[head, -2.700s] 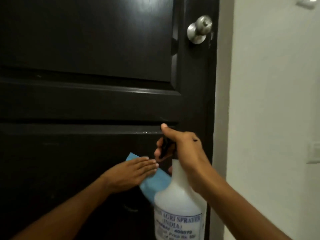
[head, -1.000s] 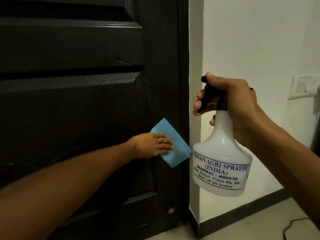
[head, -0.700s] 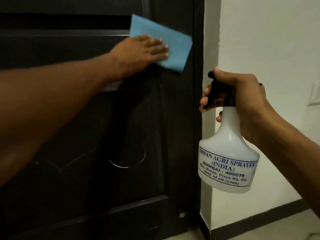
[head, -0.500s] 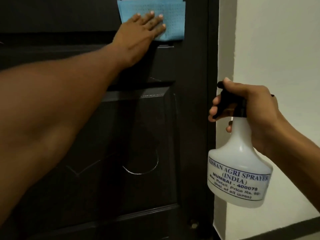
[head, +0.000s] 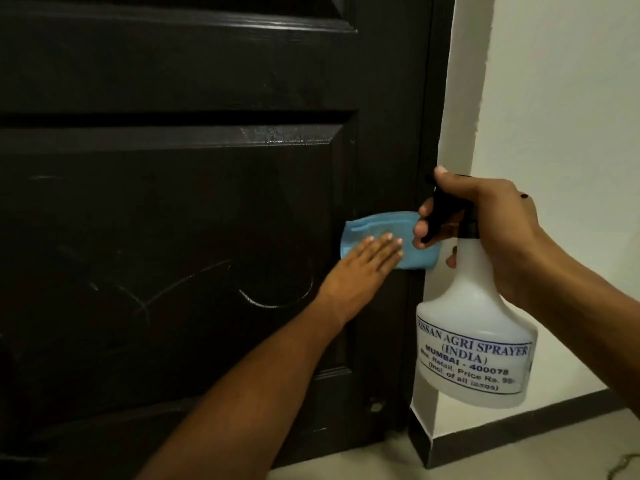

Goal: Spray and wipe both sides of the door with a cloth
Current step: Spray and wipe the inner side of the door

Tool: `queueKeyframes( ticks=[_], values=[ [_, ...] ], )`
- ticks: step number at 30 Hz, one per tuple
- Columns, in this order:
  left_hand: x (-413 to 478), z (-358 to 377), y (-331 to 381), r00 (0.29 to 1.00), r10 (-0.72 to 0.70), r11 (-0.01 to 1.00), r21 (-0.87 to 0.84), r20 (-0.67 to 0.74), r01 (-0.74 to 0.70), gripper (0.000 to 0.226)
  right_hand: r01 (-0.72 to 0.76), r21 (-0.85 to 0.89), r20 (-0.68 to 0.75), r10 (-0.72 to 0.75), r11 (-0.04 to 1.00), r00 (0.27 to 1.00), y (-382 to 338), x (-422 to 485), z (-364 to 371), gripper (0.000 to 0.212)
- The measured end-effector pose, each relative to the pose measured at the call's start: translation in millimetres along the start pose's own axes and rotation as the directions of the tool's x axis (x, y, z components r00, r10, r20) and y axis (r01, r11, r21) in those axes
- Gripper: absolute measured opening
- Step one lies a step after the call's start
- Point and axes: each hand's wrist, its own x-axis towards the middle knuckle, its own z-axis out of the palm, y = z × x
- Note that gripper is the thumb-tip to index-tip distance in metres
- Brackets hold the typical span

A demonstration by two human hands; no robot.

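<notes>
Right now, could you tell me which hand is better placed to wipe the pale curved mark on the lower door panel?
The left hand: it already presses the blue cloth flat on the door, just above the curved mark. The right hand is busy gripping the spray bottle.

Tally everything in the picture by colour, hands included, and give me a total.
Blue: 1, the folded blue cloth under the left hand
Translucent white: 1, the plastic spray bottle held by the right hand
Dark brown: 1, the panelled wooden door
White: 1, the painted wall
Hands: 2
Total: 6
</notes>
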Motion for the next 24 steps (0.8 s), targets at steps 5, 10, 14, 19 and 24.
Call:
queueKeyframes(
  ticks=[5, 10, 14, 19, 24],
  values=[
    [-47.5, 8.2, -4.4, 0.954, 0.210, 0.965, 0.112, 0.213, -0.237, 0.069, -0.021, -0.002, 0.058, 0.021, 1.000, 0.998, 24.3, -3.4, 36.7, 0.046],
    [-105.8, -7.0, -62.5, 0.926, 0.283, 0.930, 0.166, 0.250, -0.329, 0.076, -0.018, 0.033, 0.141, 0.013, 0.999, 0.990, 33.3, -5.8, 89.0, 0.050],
    [-155.1, -36.9, -136.1, 0.919, 0.268, 0.916, 0.218, 0.291, -0.336, 0.093, -0.024, 0.058, 0.205, 0.011, 0.998, 0.979, 18.6, -7.4, 124.6, 0.053],
    [-198.5, -101.9, -246.6, 0.955, 0.163, 0.886, 0.388, 0.247, -0.252, 0.120, -0.074, 0.108, 0.248, 0.046, 0.991, 0.968, -8.3, -10.2, 143.2, 0.050],
    [-135.5, -180.6, -294.4, 0.993, 0.057, 0.811, 0.576, 0.102, -0.106, 0.108, -0.039, 0.101, 0.215, 0.016, 0.994, 0.976, -28.1, -9.6, 132.2, 0.050]
  ],
)
